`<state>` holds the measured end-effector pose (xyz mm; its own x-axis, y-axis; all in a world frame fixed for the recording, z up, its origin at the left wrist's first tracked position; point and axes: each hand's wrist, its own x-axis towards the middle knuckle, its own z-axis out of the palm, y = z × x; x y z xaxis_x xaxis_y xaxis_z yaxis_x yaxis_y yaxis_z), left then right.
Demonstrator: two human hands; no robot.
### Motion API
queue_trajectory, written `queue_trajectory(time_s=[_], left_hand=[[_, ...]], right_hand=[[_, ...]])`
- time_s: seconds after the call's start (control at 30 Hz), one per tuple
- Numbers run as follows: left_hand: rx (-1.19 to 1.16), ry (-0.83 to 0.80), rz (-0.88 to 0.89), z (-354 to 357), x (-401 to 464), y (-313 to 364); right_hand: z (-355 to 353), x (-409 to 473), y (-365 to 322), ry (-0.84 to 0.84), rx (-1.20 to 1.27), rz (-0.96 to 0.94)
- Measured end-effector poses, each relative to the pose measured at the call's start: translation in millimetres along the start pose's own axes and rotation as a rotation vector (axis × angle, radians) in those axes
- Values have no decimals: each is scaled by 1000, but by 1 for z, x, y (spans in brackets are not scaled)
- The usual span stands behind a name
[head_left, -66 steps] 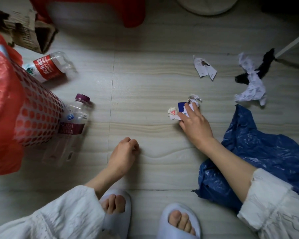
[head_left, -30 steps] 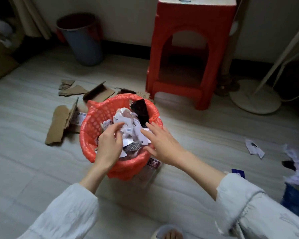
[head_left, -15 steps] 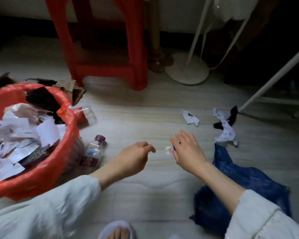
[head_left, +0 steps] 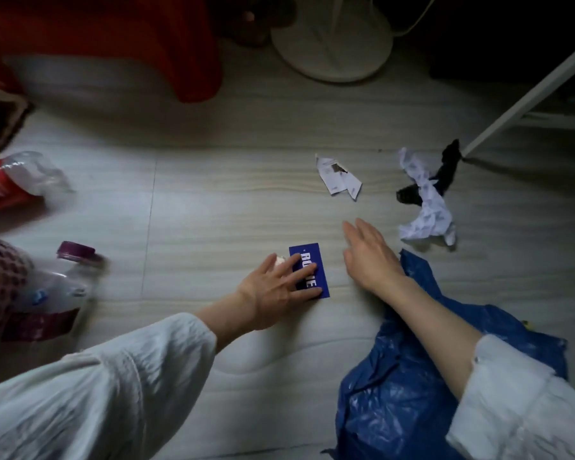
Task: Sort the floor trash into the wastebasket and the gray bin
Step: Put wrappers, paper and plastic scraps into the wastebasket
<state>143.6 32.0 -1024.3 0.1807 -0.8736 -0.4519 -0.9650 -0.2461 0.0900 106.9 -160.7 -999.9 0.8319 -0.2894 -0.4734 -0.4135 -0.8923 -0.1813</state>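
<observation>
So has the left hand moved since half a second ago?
Yes. The left hand has gone right and down onto the blue card; before it hung in the air, left of the card. The folded paper scrap stays put.

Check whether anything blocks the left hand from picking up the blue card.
Nothing visible does: the left hand already rests flat on the blue rectangular paper card, fingers lying across it on the floor.

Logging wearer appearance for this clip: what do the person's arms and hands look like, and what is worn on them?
Both arms wear loose white sleeves of a crinkled, textured fabric, pushed up so the forearms are bare. The left hand and right hand are bare: no gloves, and no rings, watch or bracelets show. The right sleeve's cuff is gathered.
</observation>
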Motion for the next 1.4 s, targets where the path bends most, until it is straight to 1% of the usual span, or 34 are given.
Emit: queue_trajectory(time_s=[0.07, 0.17, 0.2, 0.27, 0.3, 0.37, 0.4, 0.47, 0.53, 0.6, 0.7, 0.77, 0.83, 0.93, 1.0, 1.07, 1.1, 1.17, 1.23, 1.3, 1.4], left_hand=[[-28, -13, -18, 1, 0, -11], [-69, -67, -142, 0, -10, -28], [-83, -54, -170, -2, -15, -32], [-78, 121, -169, -1, -21, -39], [-81, 189, -182, -1, -23, -44], [-124, 282, -222, 5, -27, -51], [-157, 313, -239, 8, -28, -52], [-189, 370, -252, 10, -26, -52], [-239, 399, -262, 9, -24, -54], [-262, 392, -265, 9, -22, -59], [-306, 320, -319, 2, -18, -54], [-319, 225, -414, 0, -14, -53], [-312, 139, -505, -3, -10, -54], [-387, 87, -623, -5, -9, -59], [-458, 115, -646, -7, -10, -58], [-518, 173, -636, -9, -10, -52], [-523, 188, -630, -9, -12, -49], [-520, 199, -628, -8, -15, -46], [-589, 212, -650, -6, -20, -47], [-629, 242, -648, -3, -22, -48], [-620, 298, -633, 1, -24, -47]], right_hand=[[-7, 24, -3, 33, 6, 8], [-20, 59, -12, 83, -6, -3], [-25, 68, -15, 96, -17, 1], [-27, 85, -21, 97, -33, 11], [-25, 91, -24, 71, -35, 25], [-13, 94, -34, 41, -41, 44], [-6, 91, -37, 79, -37, 35], [2, 83, -37, 213, -37, -21], [2, 75, -31, 293, -56, -51], [-3, 71, -24, 312, -26, -28], [-10, 67, -19, 295, 74, 56], [-15, 68, -20, 252, 180, 145], [-18, 72, -22, 210, 225, 236], [-20, 72, -23, 157, 291, 343], [-19, 67, -24, 156, 180, 297], [-22, 62, -18, 253, 55, 225], [-26, 60, -10, 320, 25, 223], [-34, 58, 12, 415, -12, 294], [-38, 52, 36, 397, -10, 407], [-38, 47, 58, 344, 58, 510], [-30, 51, 80, 266, 216, 571]])
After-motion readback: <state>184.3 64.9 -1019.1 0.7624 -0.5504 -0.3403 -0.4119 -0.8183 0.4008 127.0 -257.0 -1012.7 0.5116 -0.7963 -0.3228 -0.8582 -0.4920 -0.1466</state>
